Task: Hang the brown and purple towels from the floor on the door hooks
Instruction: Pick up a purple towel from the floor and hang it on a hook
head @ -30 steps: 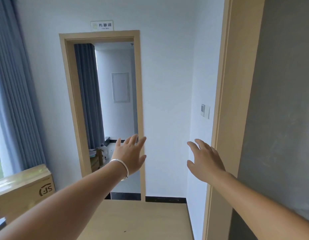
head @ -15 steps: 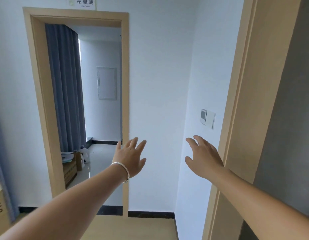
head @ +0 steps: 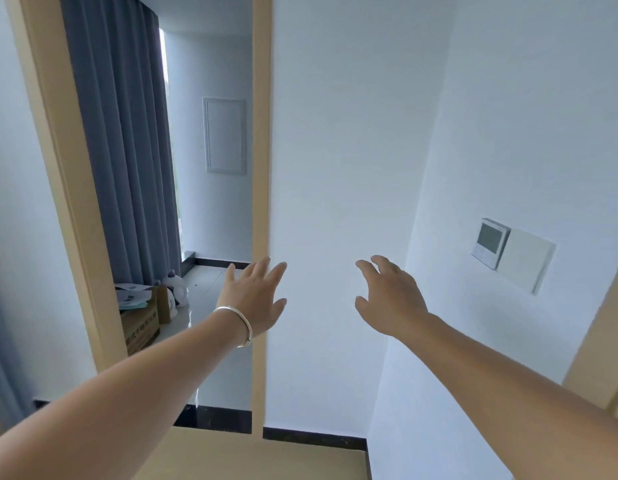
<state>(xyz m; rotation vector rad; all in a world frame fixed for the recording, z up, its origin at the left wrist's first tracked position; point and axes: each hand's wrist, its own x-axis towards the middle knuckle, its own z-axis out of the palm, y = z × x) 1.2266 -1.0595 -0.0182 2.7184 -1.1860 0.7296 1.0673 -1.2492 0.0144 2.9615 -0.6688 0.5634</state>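
Note:
Neither towel shows in this view, and no door hooks either. My left hand (head: pixel 253 299), with a silver bangle at the wrist, is stretched out in front of me with fingers spread, holding nothing. My right hand (head: pixel 390 301) reaches forward beside it, fingers loosely spread and empty. Both hands hover in the air before a white wall (head: pixel 335 168) and touch nothing.
A wooden-framed doorway (head: pixel 260 168) opens ahead on the left, with a grey-blue curtain (head: pixel 127 150) and a cardboard box (head: pixel 141 322) on the tiled floor beyond. A thermostat and switch panel (head: pixel 511 256) sit on the right wall. A wooden door frame (head: pixel 601 358) edges the far right.
The view has closed in on the doorway and the white wall, and the grey door on the right has slid almost out of sight. Both hands stay outstretched and empty.

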